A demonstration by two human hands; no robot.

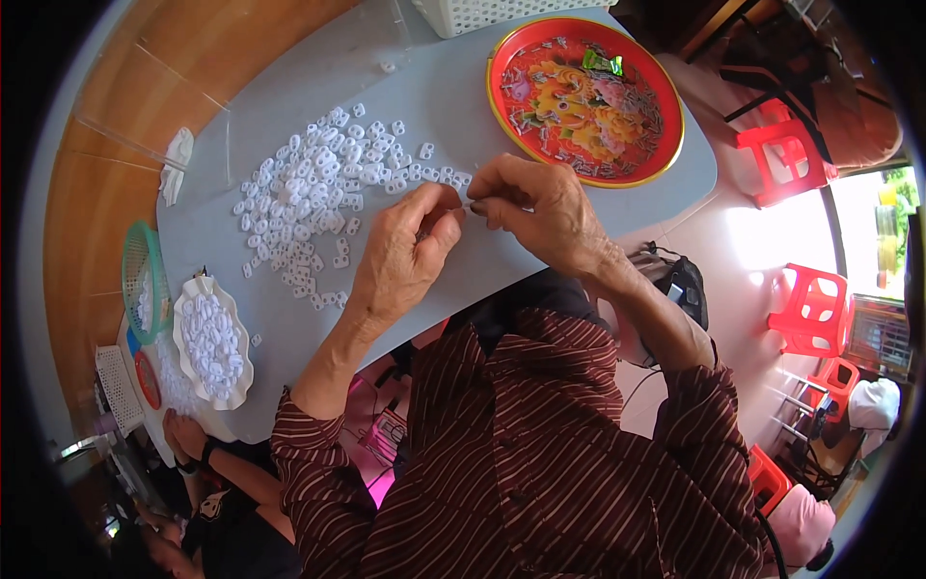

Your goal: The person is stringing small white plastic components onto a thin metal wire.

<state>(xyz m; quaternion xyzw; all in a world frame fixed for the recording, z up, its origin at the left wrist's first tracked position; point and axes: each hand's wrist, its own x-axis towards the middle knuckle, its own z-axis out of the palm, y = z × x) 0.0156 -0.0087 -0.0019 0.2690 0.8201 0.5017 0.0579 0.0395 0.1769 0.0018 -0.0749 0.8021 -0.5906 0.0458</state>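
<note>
My two hands meet above the near edge of the grey table, fingertips almost touching. My left hand is closed in a pinch, thumb against curled fingers. My right hand also pinches, thumb to forefinger. Between the fingertips a tiny pale bit shows, too small to name. Just left of them spreads a loose pile of small white plastic pieces with paired holes, and a thin line of them runs toward my fingers. Beyond my right hand lies a round red tray with a gold rim, holding many small metal pieces.
A green packet lies in the tray. At left stand a scalloped white dish heaped with white pieces and a green mesh basket. A white perforated basket is at the far edge. Another person's hands rest lower left. Red stools stand right.
</note>
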